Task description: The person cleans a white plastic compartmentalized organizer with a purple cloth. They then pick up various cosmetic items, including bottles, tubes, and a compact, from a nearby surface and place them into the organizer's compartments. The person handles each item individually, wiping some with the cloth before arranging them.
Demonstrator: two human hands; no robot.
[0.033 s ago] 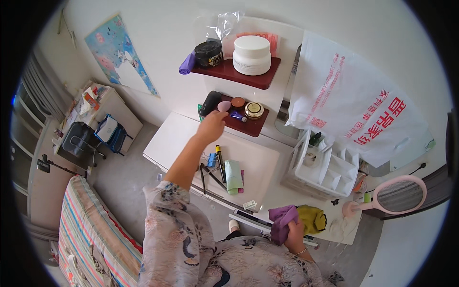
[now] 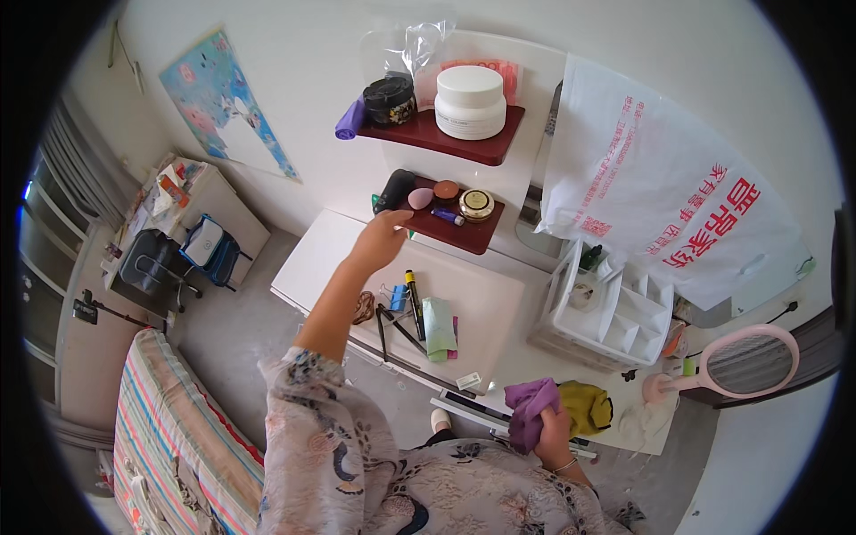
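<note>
The lower shelf [image 2: 464, 234] looks like glossy dark-red wood; the tabletop [image 2: 486, 303] is smooth matt white; the purple cloth [image 2: 528, 412] is soft fabric.

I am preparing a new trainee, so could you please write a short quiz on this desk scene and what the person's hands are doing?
1. True or false: the right hand grips a purple cloth.
2. Which is the left hand nearest to? A) the pink racket-shaped swatter B) the lower dark red shelf C) the white compartment organiser
3. Fill in: on the upper dark red shelf, the large white jar stands beside a ____ jar.

Key: 1 true; 2 B; 3 black.
</note>
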